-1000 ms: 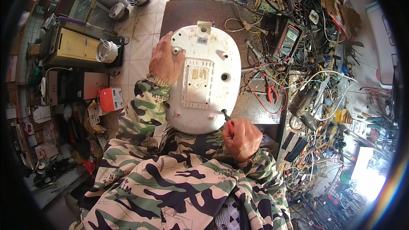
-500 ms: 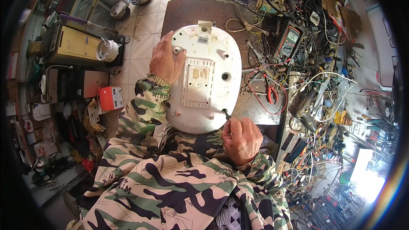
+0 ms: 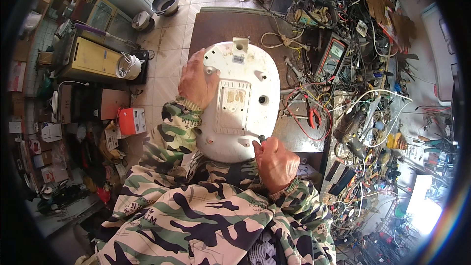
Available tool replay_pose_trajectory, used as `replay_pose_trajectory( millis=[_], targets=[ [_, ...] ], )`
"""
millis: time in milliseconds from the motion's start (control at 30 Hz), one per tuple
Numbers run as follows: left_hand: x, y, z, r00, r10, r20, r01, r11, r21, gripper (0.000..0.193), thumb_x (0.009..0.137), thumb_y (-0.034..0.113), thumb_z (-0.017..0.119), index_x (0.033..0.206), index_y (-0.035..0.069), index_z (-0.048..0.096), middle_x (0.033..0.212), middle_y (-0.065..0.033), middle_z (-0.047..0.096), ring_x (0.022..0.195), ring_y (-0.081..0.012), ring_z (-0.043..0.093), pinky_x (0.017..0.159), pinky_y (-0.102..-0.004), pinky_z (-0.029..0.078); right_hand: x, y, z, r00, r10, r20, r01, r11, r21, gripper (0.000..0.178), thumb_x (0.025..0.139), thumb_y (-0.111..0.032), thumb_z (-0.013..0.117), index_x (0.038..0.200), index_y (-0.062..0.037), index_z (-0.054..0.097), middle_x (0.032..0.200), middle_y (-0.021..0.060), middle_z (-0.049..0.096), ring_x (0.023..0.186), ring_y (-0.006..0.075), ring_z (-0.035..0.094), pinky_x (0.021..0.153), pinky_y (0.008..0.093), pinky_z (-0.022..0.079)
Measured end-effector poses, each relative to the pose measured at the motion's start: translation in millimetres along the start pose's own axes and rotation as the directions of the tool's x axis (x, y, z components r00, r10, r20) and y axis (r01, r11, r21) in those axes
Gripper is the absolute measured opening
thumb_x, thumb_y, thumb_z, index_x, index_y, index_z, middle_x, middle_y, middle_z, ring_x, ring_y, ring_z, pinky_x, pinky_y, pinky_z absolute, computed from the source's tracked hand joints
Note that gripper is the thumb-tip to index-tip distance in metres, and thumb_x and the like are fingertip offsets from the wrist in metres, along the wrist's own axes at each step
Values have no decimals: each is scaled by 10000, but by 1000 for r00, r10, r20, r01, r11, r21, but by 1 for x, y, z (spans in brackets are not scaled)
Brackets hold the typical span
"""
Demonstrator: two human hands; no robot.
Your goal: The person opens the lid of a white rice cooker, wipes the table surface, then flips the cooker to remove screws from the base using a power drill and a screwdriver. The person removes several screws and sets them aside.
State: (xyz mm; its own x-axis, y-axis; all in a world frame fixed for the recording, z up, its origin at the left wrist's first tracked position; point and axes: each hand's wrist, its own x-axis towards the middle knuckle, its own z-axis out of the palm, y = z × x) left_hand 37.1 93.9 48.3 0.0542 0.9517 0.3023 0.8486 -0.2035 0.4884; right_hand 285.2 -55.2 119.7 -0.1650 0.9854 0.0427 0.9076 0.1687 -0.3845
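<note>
A white oval plastic appliance housing (image 3: 230, 149) rests underside up, partly on the table edge and partly against my lap. It has a vented rectangular panel, several small posts and a round hole. My left hand (image 3: 196, 82) grips its upper left edge, thumb on the face and fingers around the side. At the lower right edge, my right hand (image 3: 276, 163) is closed around a screwdriver (image 3: 261, 138), its handle mostly hidden in my fingers. The thin shaft points up and left over the housing; I cannot tell whether its tip touches anything.
A dark table (image 3: 211, 24) lies beneath. On its right are a multimeter (image 3: 332, 55), red-handled pliers (image 3: 314, 117) and a heap of tangled wires (image 3: 360, 118). To my left stand a red box (image 3: 131, 120) and a yellow appliance (image 3: 93, 58). A black pan (image 3: 166, 3) sits on the floor.
The housing appears slightly lower and further right in view, along with its surroundings. The screwdriver shaft has swung from the lower right screw hole to point leftward across the housing. My left hand keeps its grip.
</note>
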Motion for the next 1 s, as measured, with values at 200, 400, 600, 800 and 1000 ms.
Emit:
replay_pose_trajectory(
  millis=[200,400,600,800,1000],
  targets=[
    [5,8,-2,999,33,-1,-33,999,-8,695,938,251,661,1508,-22,372,1447,-286,505,1309,-460,511,1130,-502,385,22,11,-21,947,-314,64,302,942,148,118,802,-44,651,881,-85,574,762,142,508,638,358,596,538,479,468],
    [2,11,-2,1000,11,-12,-11,1000,12,701,934,237,668,1511,-25,368,1447,-282,510,1313,-457,513,1121,-509,398,16,22,-15,935,-352,38,344,928,142,99,860,-72,652,934,-90,587,790,137,527,671,334,609,551,460,484],
    [-5,-5,1,1000,-7,-18,7,1000,-2,717,936,243,662,1518,-36,351,1441,-295,508,1321,-462,504,1129,-508,389,6,18,-17,988,-51,146,39,996,84,182,875,-147,734,885,-56,576,837,145,590,697,319,636,549,443,504],
    [-4,-4,3,1000,-16,-1,16,1000,6,731,926,255,676,1515,-33,353,1461,-277,496,1354,-445,480,1149,-503,370,17,13,-25,972,-232,41,231,973,16,143,869,-143,694,896,-55,584,865,137,536,749,317,601,615,443,488],
    [-6,-8,5,1000,-10,-24,10,1000,-5,685,932,216,653,1501,-40,371,1406,-301,537,1285,-463,526,1107,-498,400,8,19,-20,987,-100,126,93,994,62,222,861,-146,706,1019,-50,583,872,136,540,762,322,624,600,423,513]
  ],
)
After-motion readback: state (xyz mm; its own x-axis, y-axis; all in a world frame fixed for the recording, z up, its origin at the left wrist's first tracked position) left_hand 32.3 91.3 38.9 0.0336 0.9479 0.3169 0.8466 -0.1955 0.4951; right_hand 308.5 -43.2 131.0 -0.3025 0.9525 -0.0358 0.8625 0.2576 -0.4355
